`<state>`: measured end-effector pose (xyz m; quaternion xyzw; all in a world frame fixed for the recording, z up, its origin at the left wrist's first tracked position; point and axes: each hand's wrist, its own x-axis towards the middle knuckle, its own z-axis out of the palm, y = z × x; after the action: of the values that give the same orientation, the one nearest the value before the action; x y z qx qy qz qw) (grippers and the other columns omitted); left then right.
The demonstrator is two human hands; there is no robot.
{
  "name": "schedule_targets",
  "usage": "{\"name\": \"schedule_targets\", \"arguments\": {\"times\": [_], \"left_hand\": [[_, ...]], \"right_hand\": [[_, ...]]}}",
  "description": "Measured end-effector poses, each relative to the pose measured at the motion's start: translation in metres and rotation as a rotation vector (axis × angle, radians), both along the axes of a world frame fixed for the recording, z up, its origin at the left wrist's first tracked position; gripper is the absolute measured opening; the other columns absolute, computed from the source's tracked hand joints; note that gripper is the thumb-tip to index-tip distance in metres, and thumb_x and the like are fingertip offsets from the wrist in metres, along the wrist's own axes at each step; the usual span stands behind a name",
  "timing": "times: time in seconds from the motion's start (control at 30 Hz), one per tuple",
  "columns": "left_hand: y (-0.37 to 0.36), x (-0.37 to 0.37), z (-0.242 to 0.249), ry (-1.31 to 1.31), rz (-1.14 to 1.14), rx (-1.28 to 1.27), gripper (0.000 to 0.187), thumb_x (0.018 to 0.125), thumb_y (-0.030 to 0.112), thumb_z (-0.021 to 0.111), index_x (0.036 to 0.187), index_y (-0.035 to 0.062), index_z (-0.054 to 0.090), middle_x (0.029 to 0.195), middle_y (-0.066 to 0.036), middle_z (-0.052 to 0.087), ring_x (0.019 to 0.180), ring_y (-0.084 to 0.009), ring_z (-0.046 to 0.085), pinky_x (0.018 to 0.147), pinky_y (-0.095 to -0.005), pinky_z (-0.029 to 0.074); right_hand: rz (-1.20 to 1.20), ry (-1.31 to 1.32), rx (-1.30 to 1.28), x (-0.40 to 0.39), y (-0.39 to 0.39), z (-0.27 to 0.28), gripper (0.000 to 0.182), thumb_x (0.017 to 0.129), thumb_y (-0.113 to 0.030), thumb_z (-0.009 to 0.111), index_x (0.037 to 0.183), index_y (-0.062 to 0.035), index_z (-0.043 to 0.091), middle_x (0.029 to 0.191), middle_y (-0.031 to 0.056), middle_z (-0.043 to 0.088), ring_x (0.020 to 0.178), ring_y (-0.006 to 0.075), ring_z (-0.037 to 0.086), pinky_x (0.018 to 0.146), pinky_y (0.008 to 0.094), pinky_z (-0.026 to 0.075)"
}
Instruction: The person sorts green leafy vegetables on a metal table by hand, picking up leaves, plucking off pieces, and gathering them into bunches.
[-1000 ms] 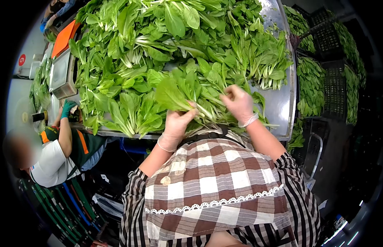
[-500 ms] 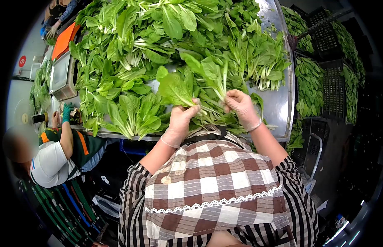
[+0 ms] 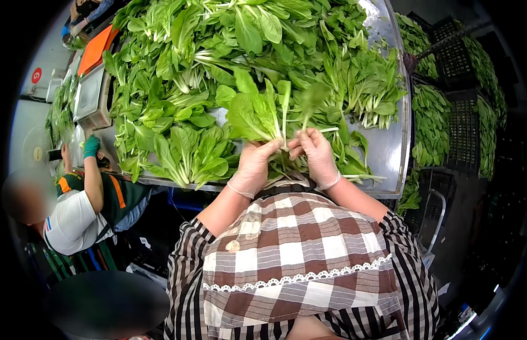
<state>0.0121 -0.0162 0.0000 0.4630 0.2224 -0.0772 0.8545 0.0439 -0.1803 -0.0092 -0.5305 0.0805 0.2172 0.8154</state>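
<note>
My left hand (image 3: 253, 167), in a thin clear glove, is closed around the pale base of a small bunch of leafy greens (image 3: 249, 118), whose broad leaves point up and away from me. Close beside it, my right hand (image 3: 320, 160), gloved the same way, pinches the stem of a single leaf (image 3: 310, 105) that is smeared by motion. Both sets of fingertips nearly meet at the stem bases. Beneath and beyond my hands, a large heap of leafy greens (image 3: 178, 68) covers much of the metal table (image 3: 394, 147).
At right, black crates (image 3: 463, 130) hold more greens. On the left stand a scale (image 3: 91, 97) and an orange tray (image 3: 97, 51). A co-worker's green-gloved hand (image 3: 92, 146) is at the table's left end. Another person's dark, blurred head (image 3: 107, 305) shows lower left.
My right hand has moved left towards my left hand, bringing a leaf upright between them. A dark, blurred head has appeared at lower left. The view has shifted slightly.
</note>
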Motion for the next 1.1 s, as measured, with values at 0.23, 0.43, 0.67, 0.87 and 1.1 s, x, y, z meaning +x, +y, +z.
{"name": "schedule_targets", "arguments": {"times": [0.23, 0.43, 0.67, 0.87, 1.1], "left_hand": [[0.003, -0.003, -0.011, 0.019, 0.017, -0.031, 0.035, 0.083, 0.007, 0.072, 0.116, 0.0017, 0.061, 0.105, -0.005, 0.068, 0.097, -0.0171, 0.064, 0.088, -0.0323, 0.049], [0.005, -0.005, -0.001, -0.028, 0.016, -0.057, 0.021, 0.085, 0.01, 0.073, 0.104, 0.0032, 0.069, 0.099, -0.005, 0.071, 0.089, -0.0144, 0.065, 0.078, -0.0275, 0.051], [0.073, -0.041, 0.025, -0.009, 0.071, 0.225, 0.031, 0.085, 0.016, 0.074, 0.111, 0.0027, 0.063, 0.101, -0.005, 0.07, 0.088, -0.0131, 0.065, 0.075, -0.0256, 0.051], [0.178, -0.106, -0.042, 0.151, 0.097, 0.677, 0.043, 0.082, 0.004, 0.07, 0.123, -0.0029, 0.058, 0.107, -0.013, 0.07, 0.093, -0.0198, 0.067, 0.088, -0.0312, 0.052], [0.197, -0.121, -0.059, 0.468, 0.018, 1.358, 0.051, 0.081, 0.013, 0.072, 0.127, -0.0007, 0.057, 0.113, -0.015, 0.068, 0.099, -0.0222, 0.067, 0.085, -0.0334, 0.053]], "right_hand": [[0.287, -0.01, -0.029, 0.005, 0.002, -0.009, 0.019, 0.09, -0.012, 0.072, 0.101, 0.0, 0.063, 0.086, 0.0008, 0.065, 0.07, 0.0059, 0.056, 0.062, 0.0198, 0.046], [0.27, 0.086, -0.17, 0.004, 0.011, 0.014, 0.021, 0.092, -0.019, 0.071, 0.096, -0.0002, 0.064, 0.082, 0.0008, 0.065, 0.064, 0.0062, 0.053, 0.056, 0.0192, 0.042], [0.613, -0.497, -0.961, 0.013, -0.008, 0.0, 0.02, 0.083, -0.022, 0.073, 0.082, -0.0023, 0.068, 0.072, 0.0107, 0.068, 0.064, 0.0203, 0.066, 0.062, 0.0327, 0.052], [0.716, -0.632, -1.158, 0.031, -0.035, 0.016, 0.02, 0.08, -0.029, 0.074, 0.086, -0.0096, 0.072, 0.079, 0.0098, 0.071, 0.072, 0.0267, 0.069, 0.067, 0.0358, 0.053], [0.393, -0.743, -1.038, 0.049, -0.014, 0.033, 0.016, 0.086, -0.02, 0.071, 0.095, -0.0072, 0.072, 0.081, 0.0095, 0.071, 0.068, 0.0197, 0.067, 0.063, 0.0308, 0.053]]}}
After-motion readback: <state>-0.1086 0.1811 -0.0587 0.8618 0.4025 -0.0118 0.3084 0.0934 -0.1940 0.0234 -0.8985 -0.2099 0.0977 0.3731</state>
